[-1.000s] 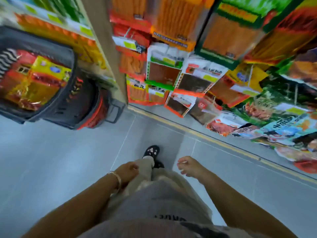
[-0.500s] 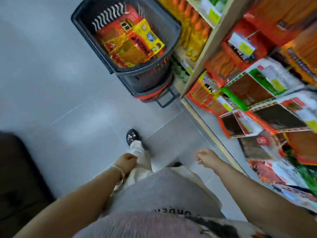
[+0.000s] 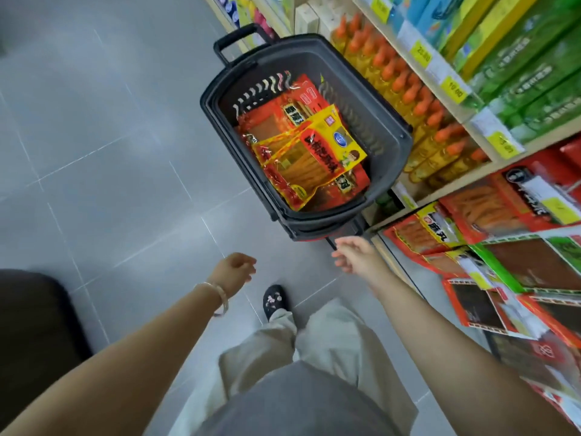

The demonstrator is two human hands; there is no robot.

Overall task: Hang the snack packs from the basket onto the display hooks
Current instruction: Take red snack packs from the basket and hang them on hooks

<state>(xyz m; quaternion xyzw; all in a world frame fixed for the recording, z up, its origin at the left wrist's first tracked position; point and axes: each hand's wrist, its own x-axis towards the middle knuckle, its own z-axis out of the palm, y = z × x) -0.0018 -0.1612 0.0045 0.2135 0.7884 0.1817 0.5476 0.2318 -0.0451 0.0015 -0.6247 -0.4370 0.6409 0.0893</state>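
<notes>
A dark grey basket [image 3: 391, 127] stands on the floor ahead of me, beside the shelves. Inside lie red and yellow snack packs [image 3: 309, 152], a yellow one on top. My right hand [image 3: 356, 254] is stretched out just below the basket's near rim, fingers relaxed, holding nothing. My left hand [image 3: 235, 267], with a bracelet on the wrist, hangs lower left of the basket, fingers loosely curled and empty. Snack packs hanging on the display [image 3: 503, 247] fill the right side.
Shelves with orange-capped bottles [image 3: 418, 92] and green boxes [image 3: 534, 58] run along the right. Grey tiled floor [image 3: 110, 152] spreads to the left. A dark object [image 3: 31, 325] sits at the lower left. My foot in a black shoe [image 3: 275, 302] is below the basket.
The view has swung from the display toward the basket, which now lies straight ahead. Both hands have risen and reach forward, the right one close to the basket's near rim.
</notes>
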